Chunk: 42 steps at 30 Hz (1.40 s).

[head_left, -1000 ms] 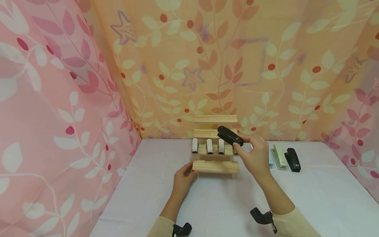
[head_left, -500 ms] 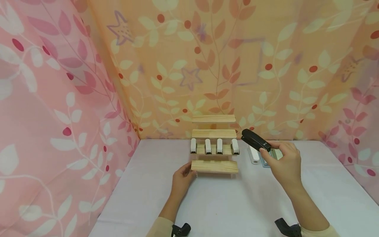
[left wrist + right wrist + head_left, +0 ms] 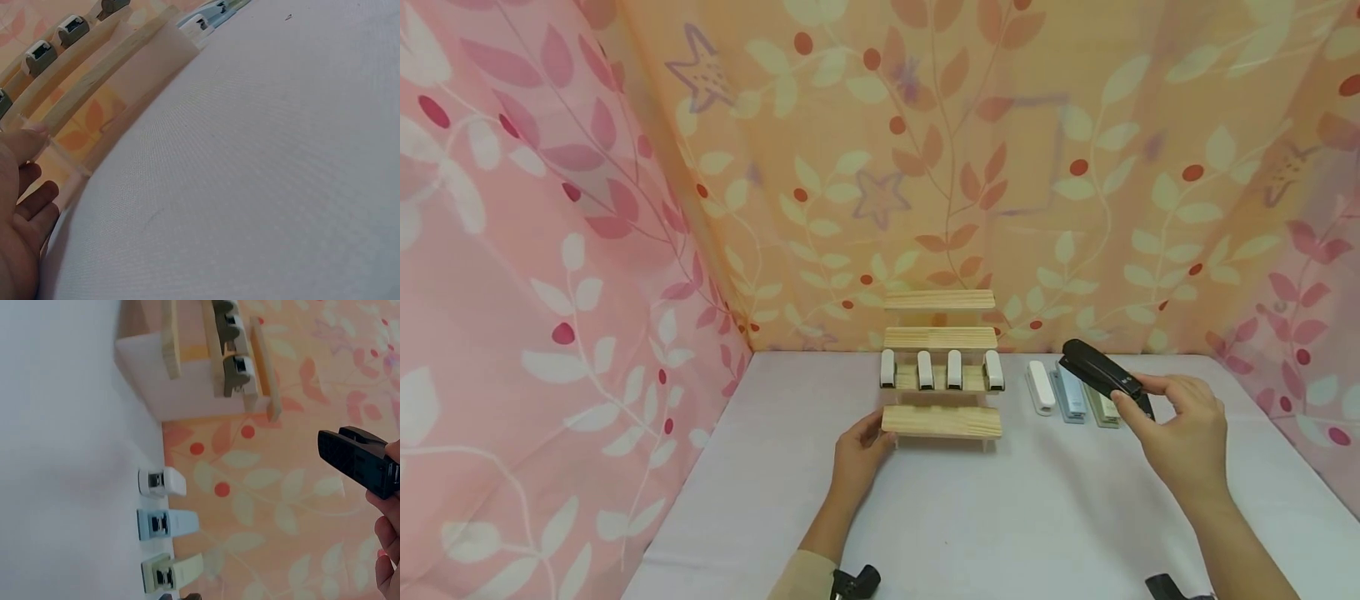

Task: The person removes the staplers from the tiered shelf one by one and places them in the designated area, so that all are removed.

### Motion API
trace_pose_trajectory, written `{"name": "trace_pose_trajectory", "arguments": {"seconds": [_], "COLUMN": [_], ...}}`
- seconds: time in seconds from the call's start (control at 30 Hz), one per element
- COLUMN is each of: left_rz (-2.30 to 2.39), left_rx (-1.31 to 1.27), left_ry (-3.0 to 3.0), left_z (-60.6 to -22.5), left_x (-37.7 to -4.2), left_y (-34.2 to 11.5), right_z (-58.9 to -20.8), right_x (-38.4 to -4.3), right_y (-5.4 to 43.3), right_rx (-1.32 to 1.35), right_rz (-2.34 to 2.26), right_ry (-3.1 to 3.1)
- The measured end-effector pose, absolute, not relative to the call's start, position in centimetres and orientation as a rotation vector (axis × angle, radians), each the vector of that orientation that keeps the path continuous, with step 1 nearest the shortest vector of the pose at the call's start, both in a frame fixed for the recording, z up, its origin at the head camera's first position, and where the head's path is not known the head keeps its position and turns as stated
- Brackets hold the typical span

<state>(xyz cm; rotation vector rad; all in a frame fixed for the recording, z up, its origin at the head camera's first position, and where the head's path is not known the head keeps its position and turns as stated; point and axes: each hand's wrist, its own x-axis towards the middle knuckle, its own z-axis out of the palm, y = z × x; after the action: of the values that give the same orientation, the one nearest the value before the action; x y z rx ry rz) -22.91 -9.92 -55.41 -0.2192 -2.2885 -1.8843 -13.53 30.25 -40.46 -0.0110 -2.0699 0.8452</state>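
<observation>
A tiered wooden display rack [image 3: 942,422] stands near the back of the table. Several white staplers [image 3: 925,370] sit in a row on one of its steps. My left hand [image 3: 859,454] grips the rack's left end, its thumb [image 3: 28,140] against the end of the front board and the fingers beside the side panel. Over to the right, my right hand [image 3: 1187,429] pinches a black stapler [image 3: 1101,369] by its rear end, held in the air above the table. That stapler [image 3: 356,461] hangs clear of everything else in the right wrist view.
Right of the rack, a white stapler [image 3: 1041,388], a light blue stapler [image 3: 1068,394] and a pale green stapler [image 3: 1102,408] lie in a row, the green one partly covered. A black tip [image 3: 181,597] shows beyond them. Patterned curtains [image 3: 820,208] enclose the table.
My right hand has carried the black stapler rightward from the rack to over the staplers on the table. The left hand has stayed at the rack's end.
</observation>
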Motion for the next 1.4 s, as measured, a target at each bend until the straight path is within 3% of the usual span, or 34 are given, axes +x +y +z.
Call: {"name": "trace_pose_trajectory", "arguments": {"seconds": [1.4], "left_rz": [-1.925], "left_rx": [-0.229], "left_ry": [-2.264], "left_z": [-55.3], "left_x": [-22.8], "left_y": [-10.1], "right_z": [-46.6], "right_x": [-15.8], "right_y": [41.2], "right_rx": [-0.497], "right_rz": [0.824], "right_ry": [-2.071]}}
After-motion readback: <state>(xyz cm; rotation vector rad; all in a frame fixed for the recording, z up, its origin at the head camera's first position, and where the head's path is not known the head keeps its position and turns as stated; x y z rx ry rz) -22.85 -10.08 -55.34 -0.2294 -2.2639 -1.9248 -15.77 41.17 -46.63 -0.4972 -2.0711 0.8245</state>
